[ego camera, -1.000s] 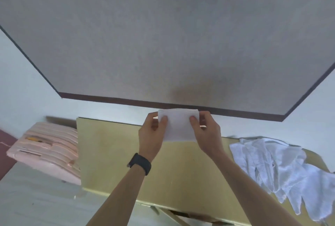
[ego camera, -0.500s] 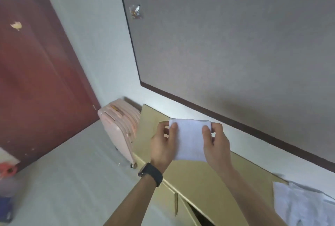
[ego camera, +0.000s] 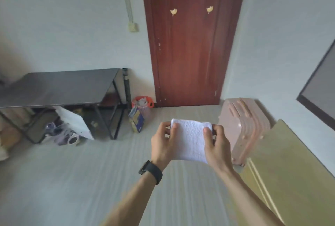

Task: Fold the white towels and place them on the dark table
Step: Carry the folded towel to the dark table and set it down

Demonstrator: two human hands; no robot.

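Observation:
A folded white towel (ego camera: 190,139) hangs in the air in front of me, a small thick rectangle. My left hand (ego camera: 162,146) pinches its left edge, thumb on the front. My right hand (ego camera: 216,147) pinches its right edge the same way. A black band sits on my left wrist. The dark table (ego camera: 59,86) stands at the left against the wall, some way off from the towel, its top bare where it shows.
A red-brown door (ego camera: 188,40) is straight ahead. A pink suitcase (ego camera: 244,126) stands right of my hands, beside a yellow cabinet (ego camera: 290,167). Shoes (ego camera: 67,135), a white board and a bin (ego camera: 142,106) lie under and beside the table. Pale floor lies between.
The view has swung left from the yellow cabinet and grey board to the door and dark table. Both hands keep the same grip on the folded towel. The pile of unfolded towels has left the frame.

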